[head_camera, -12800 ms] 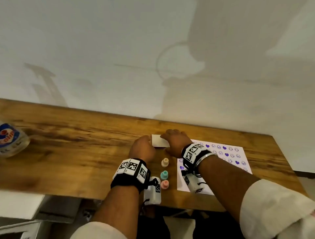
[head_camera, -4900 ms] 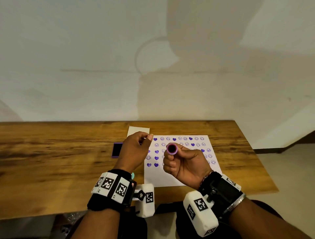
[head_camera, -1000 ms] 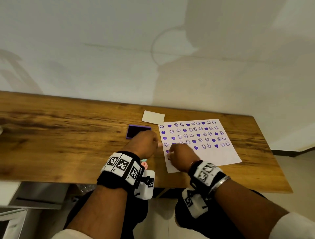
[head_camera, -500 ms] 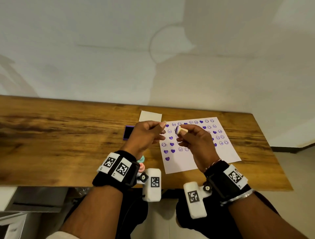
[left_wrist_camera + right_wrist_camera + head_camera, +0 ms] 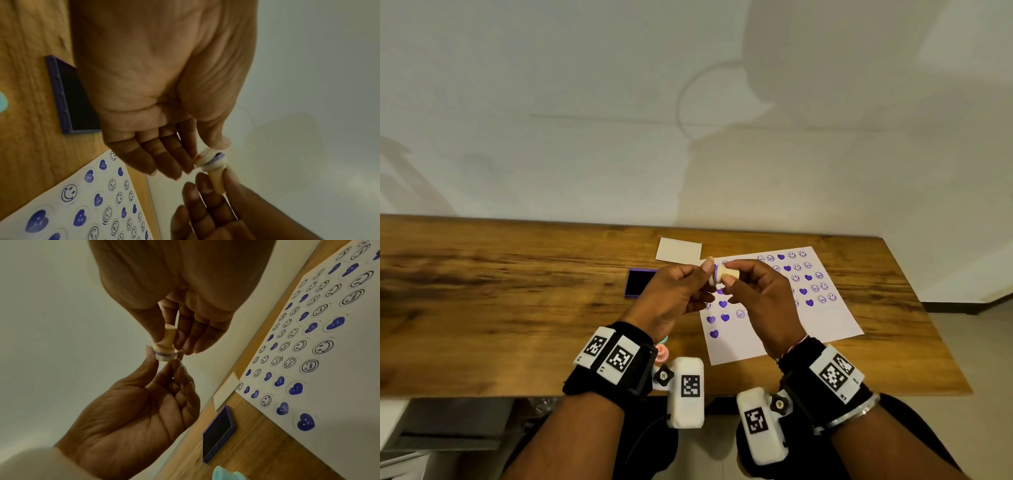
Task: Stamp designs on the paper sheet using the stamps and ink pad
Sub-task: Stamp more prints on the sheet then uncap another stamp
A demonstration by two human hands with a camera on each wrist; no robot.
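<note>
Both hands are raised above the table with a cream wooden stamp (image 5: 726, 274) between them. My right hand (image 5: 168, 342) pinches the stamp (image 5: 167, 339) by its handle. My left hand (image 5: 205, 155) pinches the clear cap (image 5: 205, 160) at the stamp's purple-inked end with thumb and forefinger. The white paper sheet (image 5: 815, 325) lies below, filled with several rows of purple hearts and smiley faces. The open purple ink pad (image 5: 638, 282) sits to the left of the sheet.
The ink pad's white lid (image 5: 678, 249) lies behind the pad near the wall. A teal stamp (image 5: 224, 473) and a pink stamp (image 5: 661, 353) stand near the front edge of the wooden table (image 5: 500, 308), partly hidden by my left wrist.
A second ago my right hand pressed the stamp on the sheet. It then lifted it, and my left hand has now come in and pinched the stamp's inked end.
</note>
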